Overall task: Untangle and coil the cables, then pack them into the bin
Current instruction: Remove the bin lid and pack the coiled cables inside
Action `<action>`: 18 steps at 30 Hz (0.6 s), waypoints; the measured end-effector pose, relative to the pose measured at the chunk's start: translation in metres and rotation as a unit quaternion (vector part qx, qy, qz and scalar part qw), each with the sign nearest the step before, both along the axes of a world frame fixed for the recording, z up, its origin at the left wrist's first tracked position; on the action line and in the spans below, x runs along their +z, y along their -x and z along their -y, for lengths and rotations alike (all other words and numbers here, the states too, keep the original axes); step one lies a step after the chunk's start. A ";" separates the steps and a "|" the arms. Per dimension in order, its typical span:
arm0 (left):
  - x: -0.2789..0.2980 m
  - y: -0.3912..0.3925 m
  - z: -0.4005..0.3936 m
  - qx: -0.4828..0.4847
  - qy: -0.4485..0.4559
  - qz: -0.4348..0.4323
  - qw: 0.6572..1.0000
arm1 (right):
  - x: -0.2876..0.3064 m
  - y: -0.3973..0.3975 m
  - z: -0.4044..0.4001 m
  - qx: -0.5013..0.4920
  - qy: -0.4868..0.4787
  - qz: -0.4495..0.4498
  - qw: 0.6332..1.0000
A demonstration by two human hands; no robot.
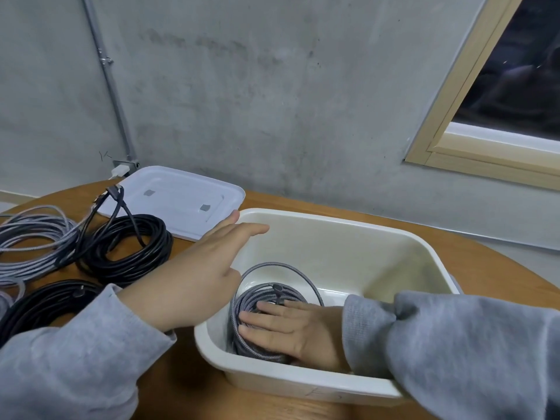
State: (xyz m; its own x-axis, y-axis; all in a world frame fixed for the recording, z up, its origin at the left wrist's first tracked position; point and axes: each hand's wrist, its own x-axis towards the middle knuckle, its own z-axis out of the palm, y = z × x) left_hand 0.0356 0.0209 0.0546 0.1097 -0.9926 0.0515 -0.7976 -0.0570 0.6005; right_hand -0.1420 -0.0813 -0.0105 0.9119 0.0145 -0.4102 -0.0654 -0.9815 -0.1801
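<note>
Bare grey concrete wall (pixel 272 86) rises behind our round wooden table (pixel 303 198), with a metal conduit (pixel 110 86) running down it at the left and a wood-framed window (pixel 472 95) at the right. On the near right part of the table sits the cream bin (pixel 348 234), and inside it, against its near left corner, lies a coiled grey braided cable (pixel 272 291). Our right hand (pixel 291 327) reaches down into the bin and rests flat on that coil, fingers straight and spread, pressing rather than gripping; its grey sleeve (pixel 454 344) lies over the bin's near right rim. Our left hand (pixel 200 268) hovers at the bin's left rim, fingers extended and relaxed, its grip holding nothing; we cannot tell whether it touches the rim. Just beyond it, at the far left of the bin, the white lid (pixel 181 198) lies flat on the table. Left of the bin wait more cables: a black coil (pixel 127 247) with its plug end lifted toward the lid, a loose grey coil (pixel 33 237) at the far left edge, and another black coil (pixel 45 301) nearer us, partly hidden by our left sleeve (pixel 75 359).
</note>
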 end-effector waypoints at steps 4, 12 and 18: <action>-0.004 -0.004 -0.002 -0.012 0.027 -0.028 0.999 | 0.001 -0.008 0.005 0.010 0.005 -0.019 1.000; -0.015 -0.027 -0.018 0.063 0.272 -0.113 0.954 | 0.016 -0.015 0.002 0.033 0.062 0.012 0.997; -0.024 -0.091 -0.036 0.259 0.362 -0.006 0.896 | 0.021 -0.021 -0.001 0.025 0.063 0.039 0.997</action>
State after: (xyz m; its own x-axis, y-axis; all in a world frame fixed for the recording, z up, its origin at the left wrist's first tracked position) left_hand 0.1266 0.0569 0.0304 0.5503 -0.5159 0.6565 -0.7697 -0.0088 0.6383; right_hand -0.1215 -0.0800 0.0109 0.9403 0.0130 -0.3401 -0.0072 -0.9983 -0.0583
